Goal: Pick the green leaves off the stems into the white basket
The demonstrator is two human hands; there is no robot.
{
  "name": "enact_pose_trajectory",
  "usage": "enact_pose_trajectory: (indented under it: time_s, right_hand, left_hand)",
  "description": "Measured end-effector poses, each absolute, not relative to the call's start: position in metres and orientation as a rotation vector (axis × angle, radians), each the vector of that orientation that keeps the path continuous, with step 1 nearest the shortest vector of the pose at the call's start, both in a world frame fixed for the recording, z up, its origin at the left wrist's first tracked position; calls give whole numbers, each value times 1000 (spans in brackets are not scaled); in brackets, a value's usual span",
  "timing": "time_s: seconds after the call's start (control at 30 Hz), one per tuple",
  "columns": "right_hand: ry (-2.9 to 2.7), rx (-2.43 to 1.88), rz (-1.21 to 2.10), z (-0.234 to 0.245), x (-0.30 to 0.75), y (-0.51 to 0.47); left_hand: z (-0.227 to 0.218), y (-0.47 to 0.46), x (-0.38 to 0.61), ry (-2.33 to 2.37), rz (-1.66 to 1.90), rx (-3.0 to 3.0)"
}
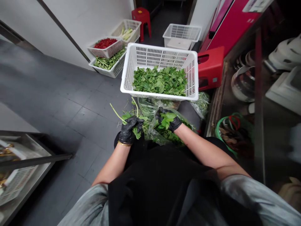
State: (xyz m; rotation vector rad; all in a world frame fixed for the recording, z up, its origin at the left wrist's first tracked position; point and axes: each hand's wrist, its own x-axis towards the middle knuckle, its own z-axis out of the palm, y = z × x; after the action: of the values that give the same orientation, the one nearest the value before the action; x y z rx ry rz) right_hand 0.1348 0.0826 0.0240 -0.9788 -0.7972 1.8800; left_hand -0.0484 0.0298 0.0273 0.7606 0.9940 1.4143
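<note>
My left hand [129, 128], in a black glove, is closed round a leafy green stalk [118, 115] whose stem points up and left. My right hand [168, 121], also gloved in black, is closed on a clump of green leaves [168, 118] just above a clear plastic bag of greens [162, 133] lying in my lap. In front of both hands stands a white plastic basket [131, 67] holding a layer of picked green leaves [160, 81].
Against the left wall sit white baskets of red chillies [105, 43], green beans [108, 61] and pale stalks [127, 32]. An empty white basket [181, 35] and red stools [210, 67] stand behind. Shelves with metal bowls [243, 83] line the right; a rack [25, 157] stands left.
</note>
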Motion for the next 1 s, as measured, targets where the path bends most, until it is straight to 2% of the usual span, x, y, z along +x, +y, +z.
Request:
enact_pose_trajectory:
  time_s: [0.13, 0.37, 0.47, 0.6, 0.77, 0.87, 1.0]
  right_hand:
    - [-940, -867, 2020, 29, 114, 66]
    - [-1170, -921, 1789, 37, 126, 77]
    - [-1261, -864, 1840, 38, 137, 82]
    - [-1435, -791, 2022, 23, 127, 77]
    - [-1488, -863, 1980, -4, 119, 69]
    - [-1404, -904, 1815, -6, 122, 73]
    - [-941, -974, 1644, 0, 128, 91]
  left_hand:
    - [26, 18, -37, 901, 1319, 792]
    - [22, 14, -49, 1031, 1289, 662]
    - [27, 22, -58, 1132, 1252, 746]
    - [28, 34, -46, 1222, 1177, 787]
    - [17, 42, -33, 1187, 1199, 638]
    - [11, 39, -31, 1147, 1280, 582]
    - [12, 36, -33, 1157, 1380, 572]
